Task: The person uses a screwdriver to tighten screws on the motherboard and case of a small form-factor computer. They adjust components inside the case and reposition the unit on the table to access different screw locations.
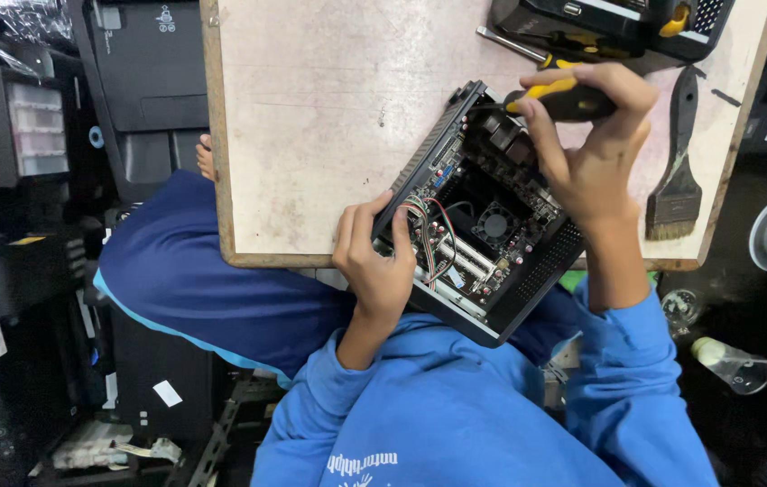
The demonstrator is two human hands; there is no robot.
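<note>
Blue sleeves (pixel 456 415), worn wooden table (pixel 329 135), printers (pixel 140 81) crowding the floor.

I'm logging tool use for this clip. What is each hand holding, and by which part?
The right hand grips a screwdriver by its yellow-and-black handle. The left hand holds the open computer case by its near edge, fingers over the wires.
</note>
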